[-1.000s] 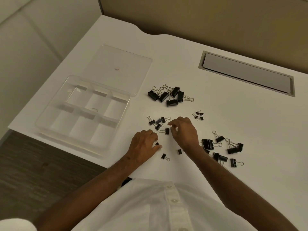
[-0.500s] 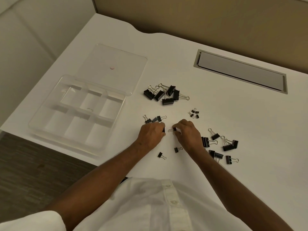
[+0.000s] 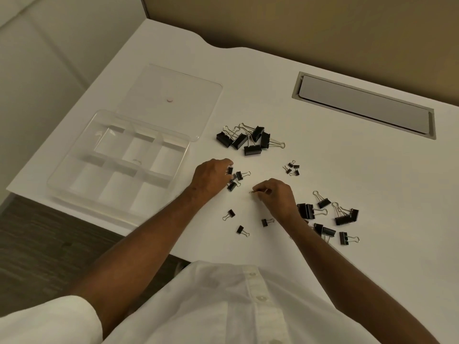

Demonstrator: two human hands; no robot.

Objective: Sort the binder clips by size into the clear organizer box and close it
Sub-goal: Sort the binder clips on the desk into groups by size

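Note:
A clear organizer box (image 3: pixel 72 148) with several empty compartments lies at the table's left, its lid (image 3: pixel 171 100) open flat behind it. Black binder clips lie in groups: large ones (image 3: pixel 248 141) in the middle, tiny ones (image 3: pixel 292 168) to their right, medium ones (image 3: pixel 327 217) at the right. My left hand (image 3: pixel 211 177) has curled fingers pinching a small clip (image 3: pixel 230 170) at a cluster of small clips (image 3: pixel 236 180). My right hand (image 3: pixel 277 194) pinches another small clip, with only its wire handle (image 3: pixel 252 191) showing. Three small clips (image 3: pixel 241 229) lie loose near the front edge.
A grey cable hatch (image 3: pixel 365 105) is set into the table at the back right. A beige partition (image 3: pixel 323 26) runs behind the table. The table's front edge runs just before my shirt, with dark floor (image 3: pixel 37 244) at the lower left.
My left hand moved up and left to the cluster of small clips. My right hand stayed near the middle, still pinching a clip. One more small clip now lies near the front edge.

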